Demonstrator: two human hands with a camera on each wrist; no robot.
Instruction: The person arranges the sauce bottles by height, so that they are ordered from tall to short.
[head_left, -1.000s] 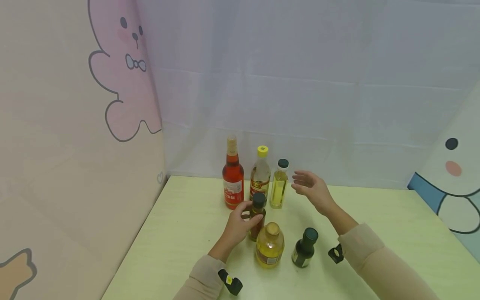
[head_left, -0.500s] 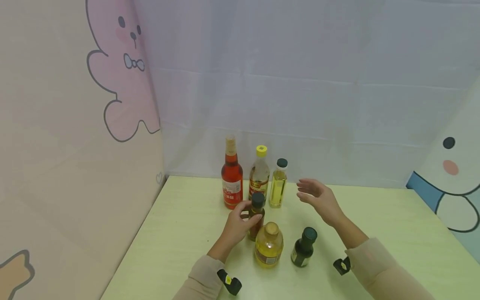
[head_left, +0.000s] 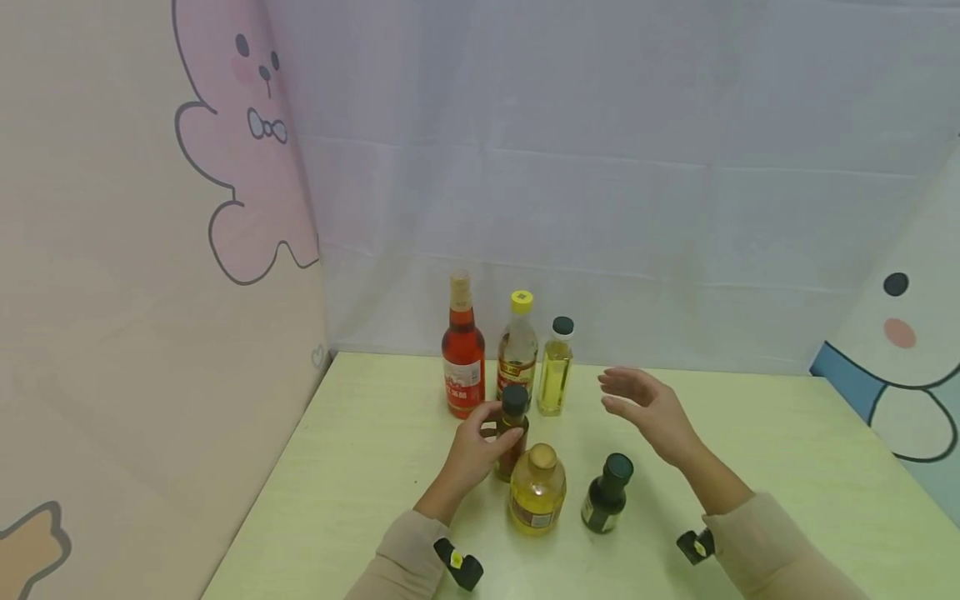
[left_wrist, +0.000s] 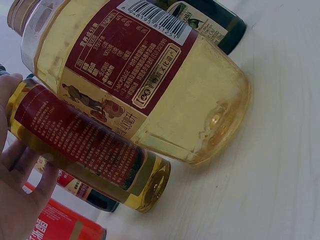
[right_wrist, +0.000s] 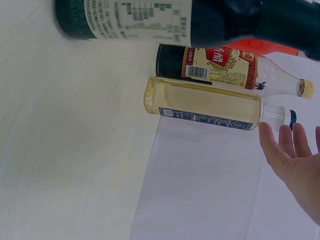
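Note:
In the head view my left hand (head_left: pixel 471 452) grips a slim black-capped bottle (head_left: pixel 512 457), thumb on one side and fingers on the other. Its dark red label (left_wrist: pixel 82 135) shows in the left wrist view, where the bottle stands close beside a bulging oil bottle (left_wrist: pixel 210 95) with a gold cap. My right hand (head_left: pixel 651 412) is in the air with loosely extended fingers, holding nothing. Nearest to it is a square bottle of pale yellow oil (head_left: pixel 555 379) with a dark cap; a gap separates them in the head view.
A tall red bottle (head_left: pixel 463 358) and a yellow-capped vinegar bottle (head_left: pixel 517 348) stand at the back, left of the square one. Nearer the front stands a small dark green bottle (head_left: pixel 604 502). Fabric walls (head_left: pixel 600 208) rise behind and beside the table (head_left: pixel 360 467).
My right hand has drawn away from the square bottle, moving right and toward me. My left hand keeps its hold on the black-capped bottle, which has stayed in place.

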